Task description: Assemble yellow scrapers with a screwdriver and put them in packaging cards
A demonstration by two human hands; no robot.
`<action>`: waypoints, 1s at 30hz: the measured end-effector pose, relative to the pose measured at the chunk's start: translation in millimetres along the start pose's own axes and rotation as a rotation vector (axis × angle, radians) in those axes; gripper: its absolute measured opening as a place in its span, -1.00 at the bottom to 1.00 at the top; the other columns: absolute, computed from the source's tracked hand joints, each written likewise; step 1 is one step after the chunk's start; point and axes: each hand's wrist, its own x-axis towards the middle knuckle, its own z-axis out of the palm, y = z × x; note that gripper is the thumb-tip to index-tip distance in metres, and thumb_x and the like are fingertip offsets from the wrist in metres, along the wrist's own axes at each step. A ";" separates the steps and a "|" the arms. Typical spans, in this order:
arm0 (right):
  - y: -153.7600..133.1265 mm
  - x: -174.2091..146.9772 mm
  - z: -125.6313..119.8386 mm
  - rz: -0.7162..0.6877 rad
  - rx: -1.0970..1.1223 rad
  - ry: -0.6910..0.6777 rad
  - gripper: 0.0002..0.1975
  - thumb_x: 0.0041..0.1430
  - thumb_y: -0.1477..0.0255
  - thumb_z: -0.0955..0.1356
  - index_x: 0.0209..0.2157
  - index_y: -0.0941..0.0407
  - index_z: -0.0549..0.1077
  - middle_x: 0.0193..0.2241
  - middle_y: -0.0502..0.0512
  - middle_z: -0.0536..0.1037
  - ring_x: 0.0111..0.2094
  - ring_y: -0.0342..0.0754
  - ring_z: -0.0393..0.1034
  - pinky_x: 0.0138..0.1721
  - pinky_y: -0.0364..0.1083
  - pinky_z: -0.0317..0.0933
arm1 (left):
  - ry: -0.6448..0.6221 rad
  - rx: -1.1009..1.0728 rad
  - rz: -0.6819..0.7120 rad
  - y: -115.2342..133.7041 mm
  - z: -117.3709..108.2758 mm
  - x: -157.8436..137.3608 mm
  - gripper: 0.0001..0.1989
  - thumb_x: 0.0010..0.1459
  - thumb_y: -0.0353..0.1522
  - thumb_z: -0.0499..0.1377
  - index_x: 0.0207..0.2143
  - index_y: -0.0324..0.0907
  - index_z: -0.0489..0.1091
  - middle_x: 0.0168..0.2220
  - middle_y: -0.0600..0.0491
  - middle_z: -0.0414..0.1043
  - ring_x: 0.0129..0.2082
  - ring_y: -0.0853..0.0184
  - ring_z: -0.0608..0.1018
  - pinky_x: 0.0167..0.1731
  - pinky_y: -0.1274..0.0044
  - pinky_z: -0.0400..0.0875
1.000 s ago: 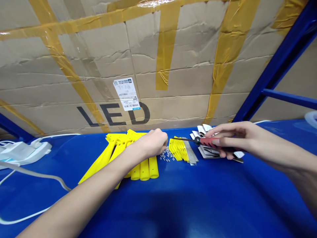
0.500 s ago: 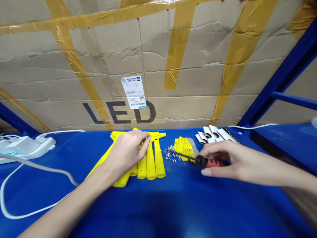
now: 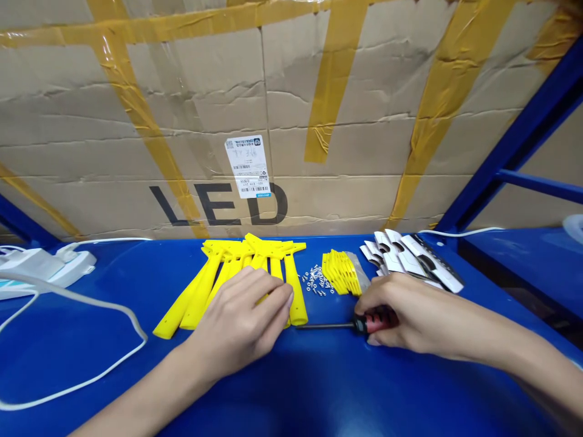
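Note:
A screwdriver [image 3: 381, 320] with a red and black handle is gripped in my right hand [image 3: 412, 312], its dark shaft pointing left, low over the blue surface. My left hand [image 3: 252, 309] is closed, fingertips pressed together, near the screwdriver's tip; whatever the pinch may hold is hidden. Behind and partly under that hand lies a row of yellow plastic handle-shaped parts [image 3: 298, 297]. Small loose screws [image 3: 314, 280] are scattered to their right. A stack of flat yellow plastic pieces [image 3: 337, 273] rests beside the screws, next to a clear plastic bag.
White and black curved parts [image 3: 412, 258] lie at the back right. A white power strip [image 3: 68, 270] with plugs and a looping white cable [image 3: 122, 306] occupies the left. A large taped cardboard box [image 3: 291, 109] closes off the back, between blue frame posts [image 3: 510, 139].
My left hand has moved from over the yellow handles toward the front right, still pinched. My right hand has drawn the screwdriver nearer and swung its tip away from the screws.

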 end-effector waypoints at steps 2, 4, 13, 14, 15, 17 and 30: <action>3.0 0.5 -0.3 0.041 -0.002 -0.022 -0.92 0.00 0.48 0.51 -0.42 0.03 0.58 -0.48 -0.06 0.60 -0.46 -0.10 0.45 -0.42 -0.13 0.16 | -0.028 0.103 0.077 4.7 -3.0 -1.5 -0.91 0.24 -0.54 0.18 -0.28 -0.32 0.50 -0.36 -0.04 0.55 -0.39 0.24 0.53 -0.39 0.38 0.41; 6.8 -0.1 0.4 0.049 0.010 -0.015 -0.90 -0.01 0.47 0.51 -0.39 0.03 0.59 -0.43 -0.05 0.62 -0.43 -0.09 0.47 -0.39 -0.12 0.20 | -0.052 0.183 0.125 7.6 -6.8 -1.2 -0.90 0.24 -0.54 0.17 -0.29 -0.32 0.51 -0.36 -0.04 0.56 -0.39 0.22 0.54 -0.38 0.35 0.41; 8.6 1.5 -0.5 -0.061 0.066 0.200 -0.69 0.08 0.11 0.51 -0.36 0.08 0.56 -0.39 0.02 0.59 -0.37 -0.07 0.42 -0.33 -0.10 0.19 | -0.160 0.266 0.131 10.1 -1.8 -6.0 -0.80 0.30 -0.49 0.09 -0.20 -0.32 0.54 -0.22 -0.07 0.59 -0.20 0.11 0.57 -0.17 0.28 0.45; 6.8 3.4 -0.7 -0.088 0.063 0.285 -0.65 0.17 0.10 0.45 -0.45 0.10 0.50 -0.47 0.00 0.54 -0.43 -0.11 0.37 -0.35 -0.11 0.15 | -0.160 0.273 0.130 10.1 -1.0 -6.2 -0.79 0.31 -0.49 0.09 -0.21 -0.32 0.54 -0.22 -0.07 0.60 -0.19 0.10 0.57 -0.16 0.27 0.45; 5.4 5.2 -0.5 -0.116 0.052 0.375 -0.59 0.26 0.13 0.39 -0.54 0.11 0.41 -0.56 -0.03 0.46 -0.49 -0.14 0.29 -0.38 -0.11 0.11 | -0.160 0.280 0.127 10.0 -0.6 -6.3 -0.78 0.32 -0.48 0.08 -0.22 -0.31 0.54 -0.23 -0.07 0.60 -0.20 0.10 0.57 -0.17 0.27 0.45; 3.6 8.2 0.8 -0.156 0.007 0.487 -0.51 0.37 0.22 0.30 -0.63 0.10 0.22 -0.65 -0.06 0.31 -0.56 -0.17 0.14 -0.42 -0.10 0.02 | -0.170 0.286 0.116 9.3 -0.6 -6.1 -0.76 0.33 -0.46 0.07 -0.21 -0.30 0.55 -0.22 -0.07 0.60 -0.20 0.09 0.58 -0.18 0.26 0.46; 3.9 13.1 12.6 -0.139 -0.115 0.341 -0.54 0.44 0.30 0.19 -0.58 0.11 0.29 -0.61 0.03 0.44 -0.56 -0.15 0.26 -0.41 -0.08 0.02 | -0.211 0.311 0.024 7.8 1.4 -7.4 -0.73 0.34 -0.42 0.07 -0.16 -0.33 0.57 -0.15 -0.17 0.61 -0.10 -0.06 0.57 -0.20 0.14 0.53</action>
